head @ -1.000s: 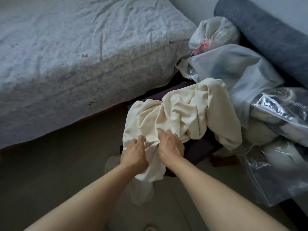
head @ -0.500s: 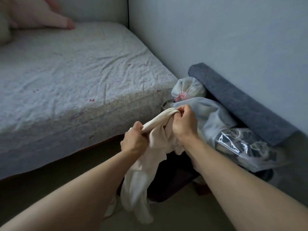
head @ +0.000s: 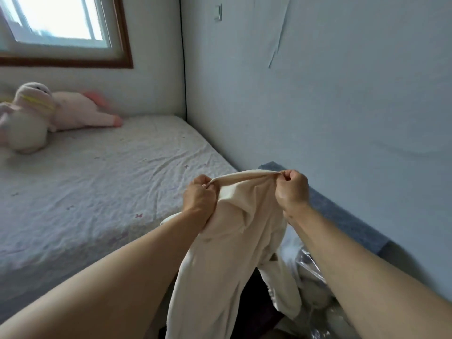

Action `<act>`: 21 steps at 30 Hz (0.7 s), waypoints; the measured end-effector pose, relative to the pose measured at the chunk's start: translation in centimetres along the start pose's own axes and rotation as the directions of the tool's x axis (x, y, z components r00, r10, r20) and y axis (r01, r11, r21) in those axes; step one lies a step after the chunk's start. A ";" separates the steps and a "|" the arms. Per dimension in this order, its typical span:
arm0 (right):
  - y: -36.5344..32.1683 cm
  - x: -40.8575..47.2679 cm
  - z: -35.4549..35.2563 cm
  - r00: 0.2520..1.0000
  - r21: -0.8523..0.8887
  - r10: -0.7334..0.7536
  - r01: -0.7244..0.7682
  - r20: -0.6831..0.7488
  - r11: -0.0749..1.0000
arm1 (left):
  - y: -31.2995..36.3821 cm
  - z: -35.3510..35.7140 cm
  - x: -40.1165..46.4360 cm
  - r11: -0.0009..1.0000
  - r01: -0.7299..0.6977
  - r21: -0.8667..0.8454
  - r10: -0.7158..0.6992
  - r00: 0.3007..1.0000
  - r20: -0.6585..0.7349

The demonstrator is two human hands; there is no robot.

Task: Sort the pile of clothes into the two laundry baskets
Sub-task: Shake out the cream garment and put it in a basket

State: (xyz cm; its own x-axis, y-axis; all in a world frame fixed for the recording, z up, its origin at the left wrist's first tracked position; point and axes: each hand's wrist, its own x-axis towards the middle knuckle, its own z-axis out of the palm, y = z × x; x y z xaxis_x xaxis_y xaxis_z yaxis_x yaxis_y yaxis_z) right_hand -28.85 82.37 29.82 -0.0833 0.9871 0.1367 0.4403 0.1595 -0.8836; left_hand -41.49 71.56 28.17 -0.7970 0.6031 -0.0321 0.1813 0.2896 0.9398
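Note:
A cream-coloured garment (head: 234,241) hangs in the air in front of me, held up by its top edge. My left hand (head: 199,195) grips the left end of that edge and my right hand (head: 292,188) grips the right end, with the edge stretched between them. The cloth drapes down between my forearms and its lower part reaches the bottom of the view. No laundry basket is in view.
A bed (head: 97,187) with a wrinkled pale sheet lies to the left, with plush toys (head: 34,116) at its head. A grey-blue rolled mat (head: 342,216) lies along the right wall. Plastic bags (head: 310,272) sit under my right forearm. A window (head: 58,20) is at upper left.
Both hands lifted the cream garment off the dark stool up to chest height and moved apart along its top edge. The view tilted up from the floor to the wall and window.

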 end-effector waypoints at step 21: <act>-12.7 -12.2 -13.3 0.911 -0.032 -0.377 0.387 0.164 0.922 | 16.5 -7.2 -9.2 0.675 0.316 -0.666 -0.079 0.929 0.361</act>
State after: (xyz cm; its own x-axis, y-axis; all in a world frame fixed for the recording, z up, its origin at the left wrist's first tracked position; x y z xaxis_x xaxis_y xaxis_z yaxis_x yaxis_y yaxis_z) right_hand -21.52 68.53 45.35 -0.3888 0.8374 0.3842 0.4019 0.5294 -0.7472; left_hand -35.35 65.46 46.46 -0.5467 0.8061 -0.2266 -0.5134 -0.1089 0.8512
